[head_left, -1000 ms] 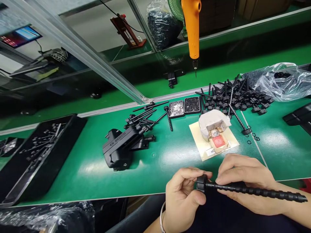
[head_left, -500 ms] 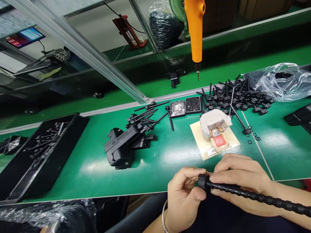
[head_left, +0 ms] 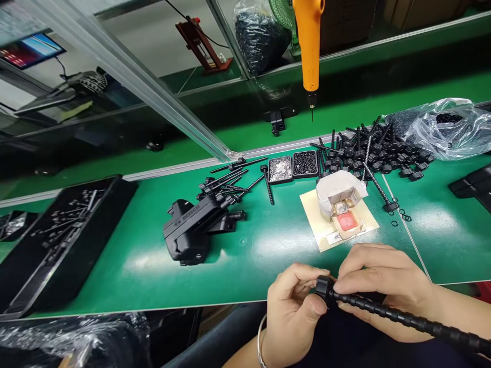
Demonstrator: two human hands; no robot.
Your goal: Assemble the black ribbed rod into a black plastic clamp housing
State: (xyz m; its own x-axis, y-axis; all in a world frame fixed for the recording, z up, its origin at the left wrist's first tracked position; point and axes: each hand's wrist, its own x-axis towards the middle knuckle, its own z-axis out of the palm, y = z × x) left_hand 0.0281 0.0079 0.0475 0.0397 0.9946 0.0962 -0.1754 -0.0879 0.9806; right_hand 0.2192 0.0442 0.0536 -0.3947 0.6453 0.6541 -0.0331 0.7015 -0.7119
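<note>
Far left of frame: a black tray [head_left: 57,240] is lying at the table edge, carrying a scatter of small dark parts too blurred to identify.

Left of centre: a black housing [head_left: 190,232] is resting on the green table [head_left: 253,255], with a bundle of loose rods [head_left: 226,185] leaning against and behind it.

Centre, upper: an orange screwdriver [head_left: 309,43] is hanging tip down above the table, apparently so it sits within easy reach. Below it, two small square dishes are sitting side by side: the left dish [head_left: 280,169] is holding silvery bits, the right dish [head_left: 304,163] black ones.

Centre, lower: the left hand [head_left: 293,312] is pinching the head end of a ribbed black rod [head_left: 383,309], thumb and fingers closed on it. The right hand [head_left: 383,286] is gripping the shaft just beside the head, fingertips touching the collar. The rod is running off toward the lower right corner, held over the table's near edge.

Right of centre: a paper-wrapped block [head_left: 339,197] is sitting on a cream card.

Upper right: a heap of rods [head_left: 368,151] is piled up, a few black rings [head_left: 401,214] beside it, and a clear bag [head_left: 447,128] is holding more black rings.
</note>
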